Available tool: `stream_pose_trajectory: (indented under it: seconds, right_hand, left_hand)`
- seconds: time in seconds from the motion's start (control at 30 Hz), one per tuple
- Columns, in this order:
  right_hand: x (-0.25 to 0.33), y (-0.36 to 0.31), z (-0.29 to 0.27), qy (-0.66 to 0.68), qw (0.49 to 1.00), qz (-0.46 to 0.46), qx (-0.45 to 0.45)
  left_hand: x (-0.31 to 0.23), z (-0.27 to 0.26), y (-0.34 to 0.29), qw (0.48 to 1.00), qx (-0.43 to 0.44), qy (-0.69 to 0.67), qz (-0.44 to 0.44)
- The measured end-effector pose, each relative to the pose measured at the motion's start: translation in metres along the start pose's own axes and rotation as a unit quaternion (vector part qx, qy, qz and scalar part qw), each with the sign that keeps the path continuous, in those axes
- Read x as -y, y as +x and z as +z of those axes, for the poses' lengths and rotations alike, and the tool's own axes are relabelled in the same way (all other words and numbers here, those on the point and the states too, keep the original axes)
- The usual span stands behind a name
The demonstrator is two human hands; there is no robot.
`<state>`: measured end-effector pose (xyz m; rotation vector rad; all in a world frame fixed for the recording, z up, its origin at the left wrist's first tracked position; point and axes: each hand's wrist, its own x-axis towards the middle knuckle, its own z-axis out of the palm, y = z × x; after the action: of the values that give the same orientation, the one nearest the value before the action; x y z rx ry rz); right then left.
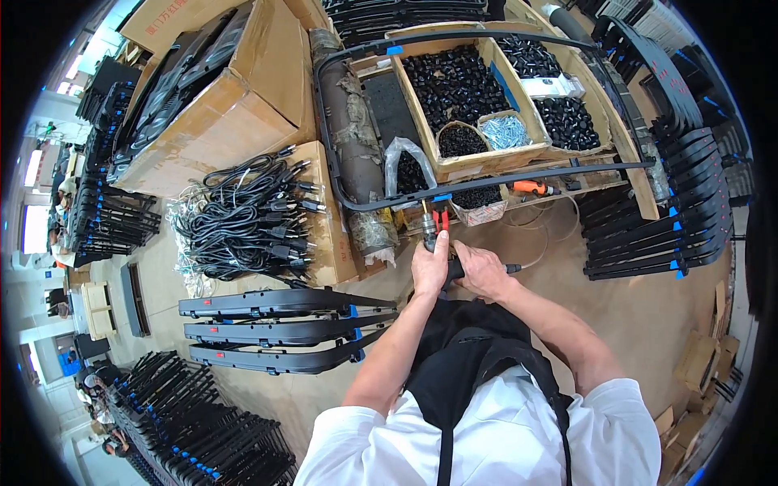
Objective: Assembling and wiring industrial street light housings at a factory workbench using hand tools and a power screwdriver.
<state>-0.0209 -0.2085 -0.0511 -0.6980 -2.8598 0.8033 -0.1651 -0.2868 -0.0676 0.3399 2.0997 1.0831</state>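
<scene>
My right hand (480,271) is closed round the grip of a pistol-style air driver, with a hose fitting sticking out on its right. My left hand (429,263) is wrapped about the front of the air driver (429,229), its thumb pointing forward. A red part (441,219) stands just ahead of that thumb; its kind I cannot make out. The driver's bit reaches up to the near rail of a black bent tube frame (502,181), close to a blue tape mark (442,198). This frame lies across the workbench and its padded roll (350,121).
Wooden bins (454,168) hold black caps and silver screws. An orange-handled tool (531,187) lies at the bench edge. Bundled black power cords (251,223) cover a carton on the left. Long black housings (275,332) sit at my lower left, and stacked frames (648,231) at right.
</scene>
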Motion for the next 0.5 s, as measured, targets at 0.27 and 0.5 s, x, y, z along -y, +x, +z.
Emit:
stream_pose_trajectory:
  seconds: [0.27, 0.5]
  right_hand:
    - [0.008, 0.004, -0.013, -0.010, 1.000, -0.011, -0.006]
    - [-0.003, 0.001, -0.010, 0.050, 0.998, -0.025, 0.003]
  left_hand:
    - [0.014, 0.005, 0.008, 1.000, -0.009, -0.005, 0.013]
    - [-0.004, -0.001, -0.002, 1.000, 0.029, 0.003, -0.004]
